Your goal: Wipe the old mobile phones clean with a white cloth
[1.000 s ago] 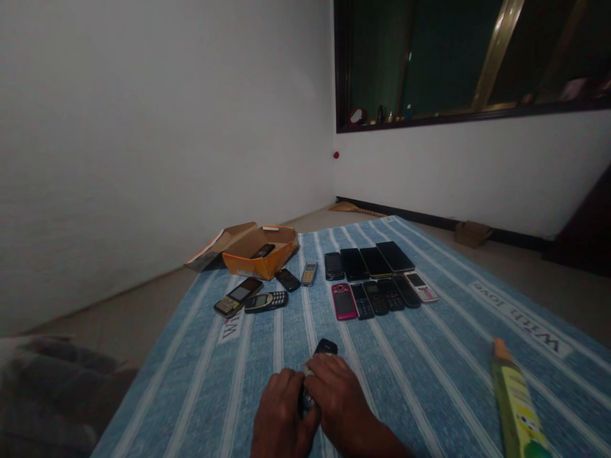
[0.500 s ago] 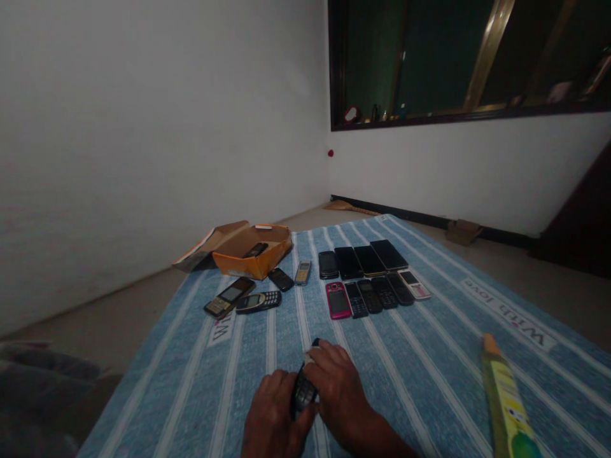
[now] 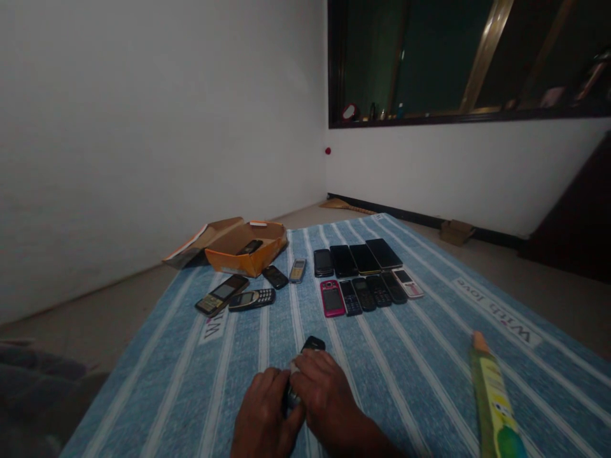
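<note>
A dark keypad mobile phone (image 3: 314, 343) lies between my hands, close to the front of the bed-like surface. My left hand (image 3: 266, 410) grips its lower left side, with fingers curled around the edge. Across the phone's face rests my right hand (image 3: 322, 391), its bent fingers pressing a small whitish piece, perhaps cloth or tissue, against the phone. Most of the keypad is hidden under the fingers. Beyond my hands lie a pink phone (image 3: 333, 298), a dark phone with a light keypad (image 3: 252, 299) and a brown-gold phone (image 3: 222, 294).
An opened orange cardboard box (image 3: 245, 261) holds a phone at the far left. Several phones form two rows at right, including a black smartphone (image 3: 384, 254). A yellow-green tube-like packet (image 3: 496, 401) lies at right on the striped blue cloth (image 3: 405, 369).
My right hand has slid down along the phone, uncovering its dark upper end and covering more of the keypad. The whole view has shifted slightly.
</note>
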`<state>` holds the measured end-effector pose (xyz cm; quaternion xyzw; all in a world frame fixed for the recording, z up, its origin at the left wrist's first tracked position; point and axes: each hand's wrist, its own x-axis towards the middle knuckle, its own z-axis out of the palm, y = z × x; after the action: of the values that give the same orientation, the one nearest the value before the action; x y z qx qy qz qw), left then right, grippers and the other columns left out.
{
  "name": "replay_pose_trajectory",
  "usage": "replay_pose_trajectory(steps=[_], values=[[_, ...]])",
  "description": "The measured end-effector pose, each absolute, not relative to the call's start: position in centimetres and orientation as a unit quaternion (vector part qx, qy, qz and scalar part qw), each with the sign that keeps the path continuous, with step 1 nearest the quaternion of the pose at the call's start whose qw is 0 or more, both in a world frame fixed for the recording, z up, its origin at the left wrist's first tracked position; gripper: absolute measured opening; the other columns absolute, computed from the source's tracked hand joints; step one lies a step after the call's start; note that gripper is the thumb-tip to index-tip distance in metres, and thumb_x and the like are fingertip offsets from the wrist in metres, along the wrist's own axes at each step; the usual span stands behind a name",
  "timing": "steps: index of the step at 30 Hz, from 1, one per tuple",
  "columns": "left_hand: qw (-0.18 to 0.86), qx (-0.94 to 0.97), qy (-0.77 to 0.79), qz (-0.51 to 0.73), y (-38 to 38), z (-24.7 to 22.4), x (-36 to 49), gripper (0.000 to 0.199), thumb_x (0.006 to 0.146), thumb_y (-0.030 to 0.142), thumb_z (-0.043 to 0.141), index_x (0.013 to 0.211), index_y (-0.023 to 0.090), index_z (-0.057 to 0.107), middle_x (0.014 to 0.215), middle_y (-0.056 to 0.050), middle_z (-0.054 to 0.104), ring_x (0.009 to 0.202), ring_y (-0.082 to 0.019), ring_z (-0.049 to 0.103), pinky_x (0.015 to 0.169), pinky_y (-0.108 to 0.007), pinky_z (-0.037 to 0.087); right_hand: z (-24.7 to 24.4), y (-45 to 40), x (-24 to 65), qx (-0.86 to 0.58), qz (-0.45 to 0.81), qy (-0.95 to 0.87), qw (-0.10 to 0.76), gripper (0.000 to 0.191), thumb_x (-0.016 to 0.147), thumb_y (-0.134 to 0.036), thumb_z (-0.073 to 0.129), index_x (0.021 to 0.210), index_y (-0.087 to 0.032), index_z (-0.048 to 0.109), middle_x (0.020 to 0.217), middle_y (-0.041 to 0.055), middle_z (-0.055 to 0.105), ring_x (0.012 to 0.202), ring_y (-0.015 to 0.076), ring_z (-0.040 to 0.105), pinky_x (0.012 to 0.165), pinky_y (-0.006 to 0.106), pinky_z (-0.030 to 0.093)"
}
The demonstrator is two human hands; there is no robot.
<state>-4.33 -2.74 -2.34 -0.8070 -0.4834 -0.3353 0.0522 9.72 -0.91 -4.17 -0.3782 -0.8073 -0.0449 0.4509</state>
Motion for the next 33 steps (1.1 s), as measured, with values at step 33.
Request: replay_pose_trajectory(steps=[33], values=[[0.057, -0.817, -0.453, -0.353, -2.4, -2.5, -5.0, 0.013, 0.087, 0.035, 0.059, 0.092, 0.023, 0.057, 0.075, 0.000, 0.062, 0.064, -0.017, 0.060, 0.056, -0.026, 0.052, -3.4, 0.2, 11.0, -0.342, -0.044, -0.873, 0.345, 0.011, 0.091, -0.027, 0.062, 0.085, -0.019, 0.059, 0.093, 0.0023, 0.065, 0.083, 0.0178, 0.055, 0.068, 0.033, 0.039]])
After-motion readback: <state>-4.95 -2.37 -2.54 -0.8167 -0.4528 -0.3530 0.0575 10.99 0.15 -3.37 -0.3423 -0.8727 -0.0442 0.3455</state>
